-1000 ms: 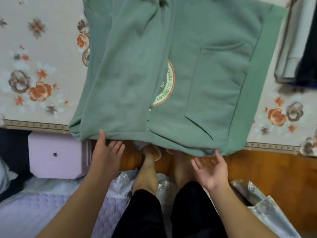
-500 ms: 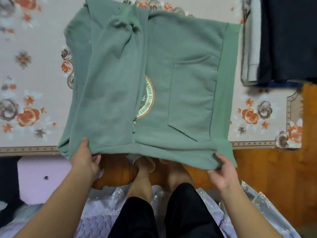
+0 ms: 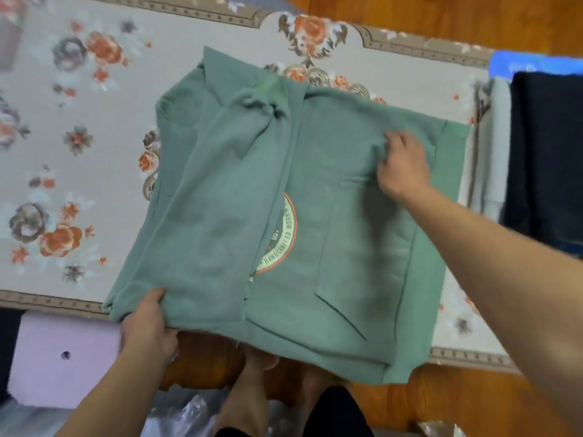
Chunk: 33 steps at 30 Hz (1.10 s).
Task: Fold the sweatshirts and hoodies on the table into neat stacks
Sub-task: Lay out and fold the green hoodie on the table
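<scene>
**One hand just left the hem and went up top**

Half a second back both hands were down at the near hem of the green hoodie (image 3: 315, 200). Now only the left hand (image 3: 148, 329) is there, its grip closed on the near left corner with the thumb lying on top of the fabric. The right hand (image 3: 402, 165) has gone up to the far right part of the body, above the kangaroo pocket (image 3: 362, 253), fingers curled and bunching a bit of cloth, so its grip looks like a pinch on the hoodie rather than a flat press.

The hoodie lies front-up on the table (image 3: 79, 152) with the floral cover, one side and its sleeve already folded in over the round logo (image 3: 280, 238), and the near hem hangs just over the table's front edge. The view has also pulled back, so more of the far side shows.

What that probably means: the person isn't lifting the bottom for the crosswise fold yet. It looks more like the right side gets folded in or tidied first, to match the left. The dark stack (image 3: 549, 159) of folded clothes sits just beside the hoodie on the right, likely where it ends up.
</scene>
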Available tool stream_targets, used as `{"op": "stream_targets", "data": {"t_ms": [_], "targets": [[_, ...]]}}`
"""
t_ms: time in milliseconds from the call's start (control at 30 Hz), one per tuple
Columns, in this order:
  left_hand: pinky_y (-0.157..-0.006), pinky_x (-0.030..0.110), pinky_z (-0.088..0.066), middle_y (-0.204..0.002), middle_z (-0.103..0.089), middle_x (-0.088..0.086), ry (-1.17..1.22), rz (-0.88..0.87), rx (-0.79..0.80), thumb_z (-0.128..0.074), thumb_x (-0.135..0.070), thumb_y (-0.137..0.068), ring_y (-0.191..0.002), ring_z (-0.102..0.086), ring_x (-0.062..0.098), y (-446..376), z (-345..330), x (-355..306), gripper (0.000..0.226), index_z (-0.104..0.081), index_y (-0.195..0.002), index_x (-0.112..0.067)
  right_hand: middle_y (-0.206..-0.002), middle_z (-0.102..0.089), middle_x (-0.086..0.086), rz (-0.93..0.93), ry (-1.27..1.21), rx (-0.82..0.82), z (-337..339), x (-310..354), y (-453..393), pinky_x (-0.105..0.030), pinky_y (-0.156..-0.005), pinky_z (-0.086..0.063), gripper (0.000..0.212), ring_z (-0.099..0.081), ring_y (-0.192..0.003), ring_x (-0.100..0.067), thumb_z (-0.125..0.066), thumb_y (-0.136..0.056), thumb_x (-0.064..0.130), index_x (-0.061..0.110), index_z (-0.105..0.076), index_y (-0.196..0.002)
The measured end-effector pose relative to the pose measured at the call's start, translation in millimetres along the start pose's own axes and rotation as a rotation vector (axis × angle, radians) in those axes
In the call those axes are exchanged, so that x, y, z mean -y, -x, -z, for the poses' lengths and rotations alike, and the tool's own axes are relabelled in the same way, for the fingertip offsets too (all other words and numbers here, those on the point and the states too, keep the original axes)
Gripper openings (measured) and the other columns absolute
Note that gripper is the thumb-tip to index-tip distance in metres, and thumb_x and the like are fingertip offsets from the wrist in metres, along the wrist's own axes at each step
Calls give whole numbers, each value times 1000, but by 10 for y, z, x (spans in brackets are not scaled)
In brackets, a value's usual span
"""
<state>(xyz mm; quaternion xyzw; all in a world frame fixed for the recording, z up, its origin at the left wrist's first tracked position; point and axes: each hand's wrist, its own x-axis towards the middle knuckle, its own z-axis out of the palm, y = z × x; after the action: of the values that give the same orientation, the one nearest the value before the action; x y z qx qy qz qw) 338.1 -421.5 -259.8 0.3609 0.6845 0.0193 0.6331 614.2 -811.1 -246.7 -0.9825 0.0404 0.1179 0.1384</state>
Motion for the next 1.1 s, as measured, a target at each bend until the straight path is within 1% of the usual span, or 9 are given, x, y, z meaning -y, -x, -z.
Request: {"op": "stream_targets", "data": {"t_ms": [167,300,433,533,633,733,833,967,1100], "targets": [[-96,62,-53,-123,-72,5,99,11,-82,-82,-23,-78,-109,-70,36,61,-93,35,54,-62,-129,-22,-164,-22,-18,260,90,167,-117,733,-1046,-44,-124,-13,66,-20,-151,-36,-44,-102,29,8,-19,-159],[-100,57,-50,-120,-66,2,53,-86,-102,-70,-17,-95,-110,-65,32,179,-195,31,36,-56,-129,-22,-152,-43,-17,261,-55,220,-261,1397,-1371,-49,-116,-29,63,-35,-140,-42,-43,-100,50,14,-34,-151],[-102,53,-50,-130,-65,4,93,-116,-100,-66,-12,-98,-112,-64,30,222,-206,13,43,-55,-139,-14,-131,-57,-22,306,40,244,-407,1727,-1464,-46,-103,-44,47,-53,-122,-43,-59,-96,41,8,-52,-129],[-100,51,-52,-125,-67,4,116,-113,-64,-64,-8,-99,-104,-66,27,259,-262,-38,33,-58,-131,-13,-127,-58,-23,306,99,229,-402,1839,-1585,-47,-96,-47,35,-55,-117,-44,-60,-97,29,5,-55,-123],[-87,48,-57,-120,-72,6,131,-130,-1,-64,-6,-97,-105,-70,31,202,-384,-185,34,-61,-131,-11,-130,-56,-24,307,120,111,-265,2045,-1810,-50,-98,-47,36,-53,-120,-45,-59,-96,29,6,-56,-123],[-90,51,-58,-122,-72,8,161,-143,-18,-67,-3,-94,-107,-70,34,6,-487,-306,37,-62,-130,-11,-124,-61,-22,365,27,-82,-208,2215,-1939,-49,-97,-46,23,-54,-117,-43,-57,-94,21,9,-64,-112],[-93,52,-56,-121,-72,8,173,-126,-18,-67,-4,-93,-106,-70,34,-68,-495,-310,36,-62,-127,-13,-137,-57,-15,390,-107,-135,-253,2115,-1751,-47,-108,-34,35,-44,-130,-39,-51,-96,21,17,-58,-130],[-92,49,-57,-120,-71,4,125,-122,-19,-70,-11,-94,-107,-69,30,-22,-430,-307,39,-60,-132,-13,-160,-29,-20,305,31,-87,-430,1408,-1210,-47,-123,-15,67,-26,-146,-41,-40,-99,38,8,-25,-157],[-87,43,-57,-113,-68,-2,33,-143,-38,-69,-16,-96,-100,-68,23,38,-407,-341,41,-56,-135,-16,-154,-33,-31,-183,65,-131,-298,167,-409,-46,-121,-17,67,-29,-144,-43,-39,-96,35,-2,-32,-151]]}}
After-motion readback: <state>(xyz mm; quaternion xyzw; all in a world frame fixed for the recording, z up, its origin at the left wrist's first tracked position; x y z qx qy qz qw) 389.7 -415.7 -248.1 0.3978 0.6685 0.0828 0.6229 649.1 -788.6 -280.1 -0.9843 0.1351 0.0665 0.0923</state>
